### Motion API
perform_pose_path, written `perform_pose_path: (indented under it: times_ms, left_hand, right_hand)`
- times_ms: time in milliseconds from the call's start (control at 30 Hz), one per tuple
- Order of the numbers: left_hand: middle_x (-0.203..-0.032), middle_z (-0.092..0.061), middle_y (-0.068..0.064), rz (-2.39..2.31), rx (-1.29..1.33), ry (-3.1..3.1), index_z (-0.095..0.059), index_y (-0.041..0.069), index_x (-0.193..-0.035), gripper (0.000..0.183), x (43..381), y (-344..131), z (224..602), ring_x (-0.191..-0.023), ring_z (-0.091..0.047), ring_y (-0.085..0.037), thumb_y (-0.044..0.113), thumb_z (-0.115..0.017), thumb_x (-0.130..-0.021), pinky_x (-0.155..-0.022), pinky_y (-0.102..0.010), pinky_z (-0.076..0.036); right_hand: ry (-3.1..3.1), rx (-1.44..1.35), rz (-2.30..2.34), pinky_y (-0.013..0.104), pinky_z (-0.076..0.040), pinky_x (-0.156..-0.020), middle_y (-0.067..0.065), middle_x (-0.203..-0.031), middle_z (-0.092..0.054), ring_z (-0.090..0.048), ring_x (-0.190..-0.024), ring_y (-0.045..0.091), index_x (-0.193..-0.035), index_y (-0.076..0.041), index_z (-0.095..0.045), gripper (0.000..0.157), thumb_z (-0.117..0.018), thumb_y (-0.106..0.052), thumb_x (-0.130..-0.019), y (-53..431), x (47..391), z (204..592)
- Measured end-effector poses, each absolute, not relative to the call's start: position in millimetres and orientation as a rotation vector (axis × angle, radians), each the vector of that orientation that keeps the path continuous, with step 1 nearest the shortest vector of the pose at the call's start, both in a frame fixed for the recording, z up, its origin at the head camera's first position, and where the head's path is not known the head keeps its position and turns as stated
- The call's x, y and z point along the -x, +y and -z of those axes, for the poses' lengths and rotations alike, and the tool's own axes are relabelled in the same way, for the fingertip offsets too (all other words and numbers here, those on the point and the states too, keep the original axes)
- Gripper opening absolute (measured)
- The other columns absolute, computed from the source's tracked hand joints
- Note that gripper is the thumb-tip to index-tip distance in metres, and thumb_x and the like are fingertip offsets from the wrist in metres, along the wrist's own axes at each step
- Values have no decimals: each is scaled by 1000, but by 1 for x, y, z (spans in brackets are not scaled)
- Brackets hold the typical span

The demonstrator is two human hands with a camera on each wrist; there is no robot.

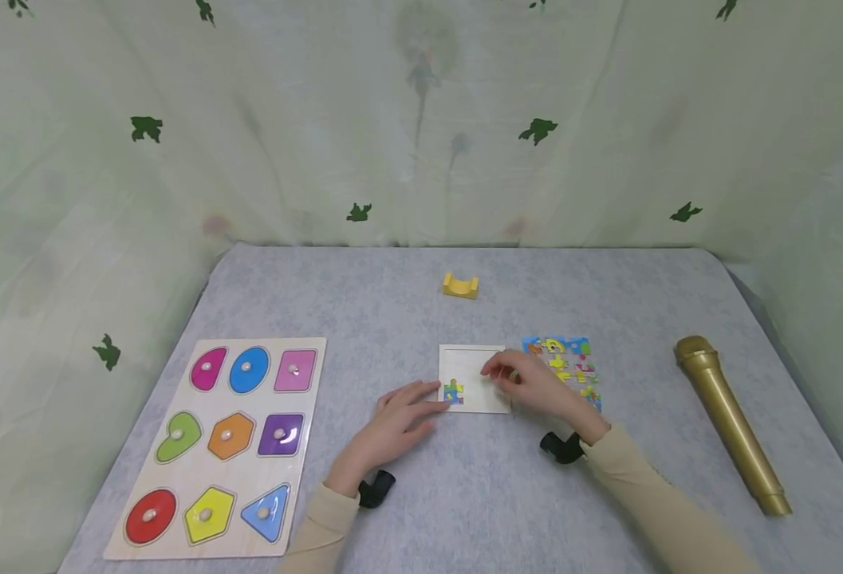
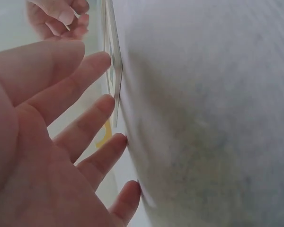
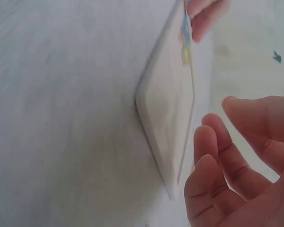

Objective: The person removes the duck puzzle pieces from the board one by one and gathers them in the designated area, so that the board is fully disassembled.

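A white square puzzle tray (image 1: 474, 356) lies mid-table, with a few joined jigsaw pieces (image 1: 453, 391) in its near left corner. My left hand (image 1: 403, 418) lies at the tray's left side, fingers spread and nearly straight, fingertips at its edge beside those pieces. Over the tray's right part hovers my right hand (image 1: 536, 387), its fingers loosely bent. The right wrist view shows thumb and fingers (image 3: 210, 142) apart, and nothing is visible between them. More colourful jigsaw pieces (image 1: 557, 363) lie right of the tray, partly hidden under the right hand.
To the left lies a wooden shape board (image 1: 242, 510) with several knobbed coloured shapes. A small yellow curved block (image 1: 460, 285) sits behind the tray. On the right lies a gold microphone (image 1: 733, 426). A patterned curtain (image 1: 292, 119) hangs behind the table.
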State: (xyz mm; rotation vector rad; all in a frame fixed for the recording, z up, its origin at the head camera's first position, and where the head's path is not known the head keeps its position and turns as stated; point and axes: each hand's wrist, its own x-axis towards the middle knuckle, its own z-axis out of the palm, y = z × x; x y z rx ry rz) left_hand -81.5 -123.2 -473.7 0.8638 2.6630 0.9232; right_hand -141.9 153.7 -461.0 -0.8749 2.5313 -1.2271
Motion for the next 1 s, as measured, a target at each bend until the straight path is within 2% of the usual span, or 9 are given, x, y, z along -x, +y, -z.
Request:
perform_pose_path:
  times_ms: [333,567,800,1000]
  left_hand:
    - [-147,-41,-8,-935,-822,2658,-63,13,-128,32,81,-125,473,-138,-27,-35,17,-56,-97,-103,-58,-19]
    - [-144,-43,-10,-967,-808,2671,-65,11,-125,30,81,-124,473,-136,-28,-37,14,-57,-96,-101,-59,-19]
    - [-143,-45,-9,-959,-819,2690,-65,11,-124,30,81,-124,476,-136,-28,-37,14,-57,-96,-101,-60,-19]
    - [-144,-44,-9,-966,-807,2674,-66,12,-124,30,80,-124,474,-136,-28,-37,14,-56,-96,-101,-60,-19]
  right_hand:
    - [2519,895,1130,28,-44,-69,4,-95,-58,-49,-78,14,-105,-2,-65,25,-60,4,-82,123,139,465]
    - [2472,906,1168,27,-44,-68,6,-95,-59,-49,-77,14,-106,-1,-64,24,-61,5,-83,115,137,466]
    - [2493,881,1140,32,-44,-77,4,-96,-57,-51,-86,16,-105,-6,-65,23,-64,3,-83,103,133,469]
    - [2527,817,1155,30,-43,-68,4,-91,-49,-47,-77,15,-108,-8,-65,27,-63,4,-84,95,132,469]
